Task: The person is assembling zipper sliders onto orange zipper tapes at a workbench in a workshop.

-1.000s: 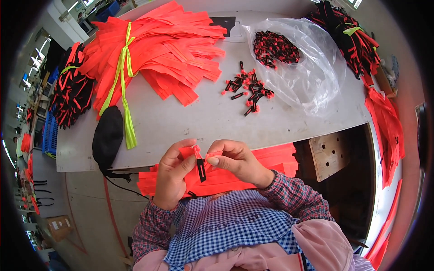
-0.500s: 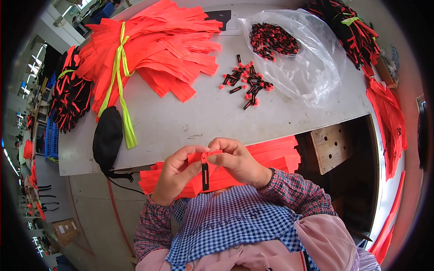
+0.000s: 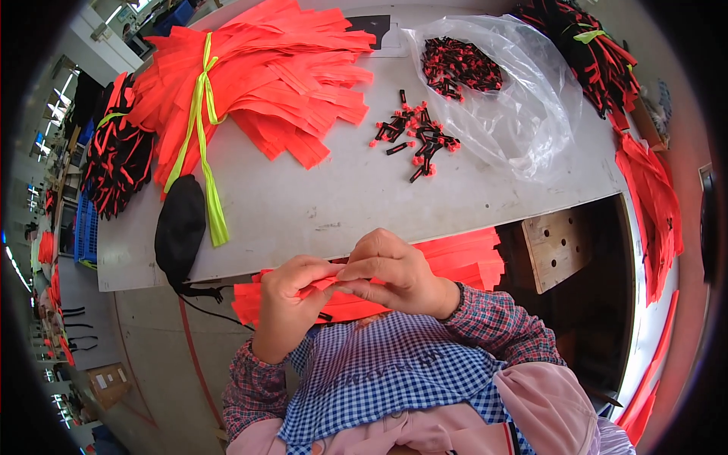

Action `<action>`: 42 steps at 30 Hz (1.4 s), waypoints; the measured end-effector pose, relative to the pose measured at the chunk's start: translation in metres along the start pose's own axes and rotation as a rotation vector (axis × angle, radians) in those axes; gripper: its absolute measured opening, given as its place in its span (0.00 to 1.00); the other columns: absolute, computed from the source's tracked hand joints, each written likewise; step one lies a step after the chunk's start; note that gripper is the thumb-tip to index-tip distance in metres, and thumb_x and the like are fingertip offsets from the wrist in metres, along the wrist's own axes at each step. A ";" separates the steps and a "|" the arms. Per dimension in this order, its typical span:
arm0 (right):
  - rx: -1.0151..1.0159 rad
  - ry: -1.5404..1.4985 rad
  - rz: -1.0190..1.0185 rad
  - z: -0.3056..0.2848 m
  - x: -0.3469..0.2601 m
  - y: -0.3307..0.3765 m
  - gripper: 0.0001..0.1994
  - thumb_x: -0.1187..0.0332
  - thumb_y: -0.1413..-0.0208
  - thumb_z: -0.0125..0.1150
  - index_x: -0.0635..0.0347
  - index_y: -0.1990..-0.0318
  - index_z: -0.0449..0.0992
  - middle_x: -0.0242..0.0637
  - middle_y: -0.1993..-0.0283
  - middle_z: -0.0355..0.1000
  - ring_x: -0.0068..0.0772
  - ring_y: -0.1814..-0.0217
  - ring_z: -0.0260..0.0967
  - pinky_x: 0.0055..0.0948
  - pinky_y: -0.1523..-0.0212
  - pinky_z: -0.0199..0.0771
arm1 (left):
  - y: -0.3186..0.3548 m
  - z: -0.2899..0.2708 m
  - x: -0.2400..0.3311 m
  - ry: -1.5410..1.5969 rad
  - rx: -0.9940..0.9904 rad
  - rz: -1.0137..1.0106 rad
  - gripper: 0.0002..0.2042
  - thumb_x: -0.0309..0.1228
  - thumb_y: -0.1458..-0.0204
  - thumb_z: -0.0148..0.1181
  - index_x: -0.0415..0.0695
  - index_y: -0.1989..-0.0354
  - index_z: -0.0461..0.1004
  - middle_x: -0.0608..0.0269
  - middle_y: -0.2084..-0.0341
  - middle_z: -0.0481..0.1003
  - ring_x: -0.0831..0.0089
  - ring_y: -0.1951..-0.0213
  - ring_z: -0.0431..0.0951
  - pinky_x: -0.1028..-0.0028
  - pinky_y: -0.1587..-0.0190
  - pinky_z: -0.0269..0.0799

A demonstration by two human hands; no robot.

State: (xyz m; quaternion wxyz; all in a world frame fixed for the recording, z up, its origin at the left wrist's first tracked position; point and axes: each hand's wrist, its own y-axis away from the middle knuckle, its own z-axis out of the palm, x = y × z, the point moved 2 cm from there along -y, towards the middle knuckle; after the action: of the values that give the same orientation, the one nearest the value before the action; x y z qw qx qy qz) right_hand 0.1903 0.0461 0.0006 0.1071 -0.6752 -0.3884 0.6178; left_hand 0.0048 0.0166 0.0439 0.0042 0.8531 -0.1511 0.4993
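Note:
In front of my apron, my left hand (image 3: 288, 299) and my right hand (image 3: 396, 274) meet with their fingers pinched together. Between them is a small black pull tab with a red end; only a bit of black (image 3: 324, 316) shows below my left fingers, and the rest is hidden. A flat stack of red-orange fabric strips (image 3: 462, 258) lies just under both hands, along the table's near edge. Farther off on the table, a loose heap of similar black-and-red tabs (image 3: 425, 140) sits beside a clear plastic bag (image 3: 523, 129) holding many more (image 3: 459, 67).
A big bundle of red-orange strips (image 3: 296, 83), tied with a yellow-green ribbon (image 3: 199, 106), covers the table's far left. A black oval pad (image 3: 180, 227) hangs over the left edge. Black-and-red bundles (image 3: 117, 167) flank the table; a perforated wooden board (image 3: 557, 246) stands in the opening at right.
My hands have turned and closed in, so the black tab that hung in sight between them is now mostly covered. My left hand has shifted slightly left.

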 end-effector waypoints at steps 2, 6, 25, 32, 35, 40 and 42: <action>0.006 0.098 -0.102 0.001 -0.004 0.001 0.14 0.72 0.51 0.73 0.59 0.57 0.79 0.37 0.62 0.72 0.38 0.59 0.71 0.32 0.59 0.74 | 0.000 -0.002 0.000 0.012 -0.006 -0.001 0.10 0.15 0.53 0.65 0.37 0.61 0.80 0.57 0.66 0.80 0.70 0.63 0.81 0.75 0.61 0.76; 0.023 0.071 0.029 0.004 -0.005 0.005 0.14 0.71 0.52 0.73 0.57 0.57 0.79 0.36 0.61 0.71 0.37 0.58 0.71 0.33 0.59 0.74 | -0.001 -0.002 -0.001 0.023 -0.033 0.030 0.11 0.14 0.54 0.65 0.38 0.61 0.81 0.57 0.66 0.80 0.70 0.64 0.81 0.74 0.63 0.77; -0.024 -0.002 0.089 0.000 -0.007 0.006 0.11 0.70 0.49 0.72 0.56 0.59 0.78 0.36 0.61 0.71 0.37 0.57 0.71 0.32 0.59 0.75 | -0.003 0.002 -0.012 0.189 -0.093 0.006 0.09 0.16 0.54 0.67 0.37 0.63 0.81 0.61 0.68 0.79 0.72 0.64 0.79 0.75 0.62 0.75; -0.026 -0.049 0.106 -0.003 -0.006 0.007 0.10 0.71 0.48 0.71 0.56 0.60 0.77 0.36 0.62 0.71 0.37 0.58 0.71 0.32 0.60 0.74 | -0.005 0.003 -0.005 0.135 -0.103 -0.010 0.09 0.17 0.54 0.67 0.36 0.63 0.80 0.57 0.67 0.80 0.69 0.64 0.81 0.74 0.63 0.77; -0.033 -0.177 0.137 -0.001 -0.005 0.006 0.09 0.72 0.47 0.70 0.58 0.62 0.76 0.36 0.64 0.71 0.36 0.60 0.72 0.32 0.60 0.74 | -0.004 0.002 -0.009 0.105 -0.132 0.038 0.09 0.18 0.54 0.68 0.36 0.63 0.81 0.56 0.68 0.80 0.68 0.65 0.81 0.74 0.63 0.77; -0.057 -0.269 0.192 0.002 -0.001 0.012 0.09 0.73 0.46 0.70 0.59 0.61 0.74 0.37 0.64 0.72 0.34 0.60 0.73 0.30 0.62 0.73 | -0.005 0.005 -0.012 0.094 -0.152 0.052 0.08 0.20 0.54 0.70 0.36 0.64 0.81 0.56 0.68 0.80 0.69 0.66 0.81 0.73 0.64 0.76; -0.064 -0.266 0.210 0.002 -0.003 0.013 0.09 0.73 0.46 0.69 0.59 0.61 0.74 0.36 0.65 0.72 0.34 0.61 0.73 0.30 0.62 0.73 | -0.005 0.008 -0.014 0.175 -0.144 0.010 0.08 0.21 0.54 0.71 0.36 0.65 0.81 0.56 0.69 0.80 0.69 0.66 0.80 0.74 0.63 0.76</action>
State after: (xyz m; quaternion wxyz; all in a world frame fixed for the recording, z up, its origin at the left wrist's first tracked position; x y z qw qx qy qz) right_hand 0.1941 0.0351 -0.0059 -0.0320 -0.6273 -0.3461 0.6970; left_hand 0.0067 0.0239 0.0283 0.0764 0.8028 -0.1901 0.5599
